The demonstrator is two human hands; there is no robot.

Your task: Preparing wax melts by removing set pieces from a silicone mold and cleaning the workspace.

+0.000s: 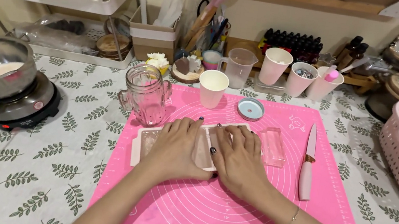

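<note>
Left hand (177, 145), right hand (238, 155) — flat, palms down, pressing pink tray (140, 142)

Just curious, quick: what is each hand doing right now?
Left hand: open, pressed flat on the pale tray.
Right hand: open, flat on the same tray.

Left hand (177, 145) and right hand (239, 155) flat on a pale mould tray (140, 142) atop pink mat (228, 208)

Leaf-print tablecloth (21, 176), white wire shelf (70, 0) at the wall
</note>
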